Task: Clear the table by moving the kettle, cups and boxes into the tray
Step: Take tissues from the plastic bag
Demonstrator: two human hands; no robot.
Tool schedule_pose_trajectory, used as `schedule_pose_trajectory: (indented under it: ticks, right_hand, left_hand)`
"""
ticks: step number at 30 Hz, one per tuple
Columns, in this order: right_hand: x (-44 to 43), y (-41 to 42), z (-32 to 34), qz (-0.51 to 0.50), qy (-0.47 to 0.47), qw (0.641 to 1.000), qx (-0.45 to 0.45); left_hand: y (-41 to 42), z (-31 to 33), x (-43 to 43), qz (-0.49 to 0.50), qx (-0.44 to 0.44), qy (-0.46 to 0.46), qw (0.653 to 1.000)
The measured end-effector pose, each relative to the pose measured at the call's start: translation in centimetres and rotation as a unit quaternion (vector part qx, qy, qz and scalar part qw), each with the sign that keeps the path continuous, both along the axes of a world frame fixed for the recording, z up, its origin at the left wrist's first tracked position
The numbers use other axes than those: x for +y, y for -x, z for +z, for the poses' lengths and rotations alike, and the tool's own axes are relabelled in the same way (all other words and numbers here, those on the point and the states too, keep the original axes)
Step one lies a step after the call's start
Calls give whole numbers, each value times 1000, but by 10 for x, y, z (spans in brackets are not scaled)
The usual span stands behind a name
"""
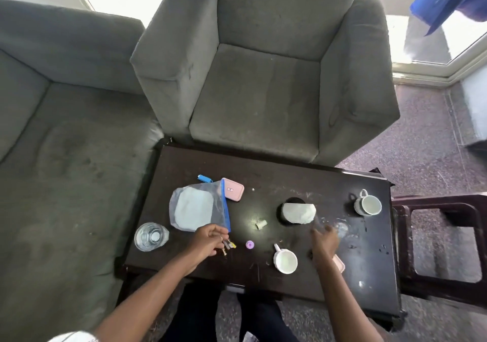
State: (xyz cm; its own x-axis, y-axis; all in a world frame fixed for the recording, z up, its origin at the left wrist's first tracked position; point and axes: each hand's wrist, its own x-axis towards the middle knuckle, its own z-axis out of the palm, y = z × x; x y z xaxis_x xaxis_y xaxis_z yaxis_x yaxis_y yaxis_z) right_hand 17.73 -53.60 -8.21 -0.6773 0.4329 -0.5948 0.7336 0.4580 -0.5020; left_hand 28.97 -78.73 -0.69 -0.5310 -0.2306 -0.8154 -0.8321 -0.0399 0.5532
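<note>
On the dark table (263,178) a white cup (285,260) stands near the front edge and a second white cup (367,204) stands at the far right. A pink box (232,189) lies at the back left, and another pink box (340,263) shows partly under my right forearm. My left hand (208,240) has its fingers curled over a few small grey and yellow items (228,245). My right hand (325,238) is motion-blurred between the front cup and a black round object with a white cloth (297,213). No tray or kettle is in view.
A zip bag with a white pad (196,207), a small blue item (205,178), a clear glass (150,236), a purple cap (250,244) and a small cylinder (261,224) lie on the table. A grey armchair (263,91) stands behind, a sofa (66,143) to the left, a dark stool (445,236) to the right.
</note>
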Motion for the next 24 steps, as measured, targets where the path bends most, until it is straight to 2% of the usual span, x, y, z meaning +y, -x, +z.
schedule_pose_trajectory:
  ticks: [3,5,8,11,13,15,16,20,24]
  right_hand:
    - [-27,-44,8,-7,86,995,-55]
    - [-59,-71,20,36,138,985,-95]
    - [-97,-100,24,123,166,967,-147]
    - [-137,-121,15,211,152,948,-185]
    - [-160,-132,12,251,131,938,-201]
    - [-181,-140,11,280,118,931,-200]
    - [-190,-143,10,296,116,927,-199]
    - [-209,-158,7,351,105,907,-207]
    - [-199,-172,5,364,94,903,-208]
  left_hand:
    - [-18,-14,-29,-30,-13,13,999]
    - [-35,-28,-56,-55,-22,35,998]
    - [-52,-54,-89,-96,-30,99,990]
    - [-65,-80,-126,-125,-53,165,977]
    - [-69,-88,-144,-163,-46,253,952]
    - [-76,-98,-158,-215,-34,363,906]
    - [-80,-103,-163,-228,-39,385,893]
    - [-98,-132,-173,-237,-85,343,905]
    - [-103,-149,-169,-247,-49,339,906]
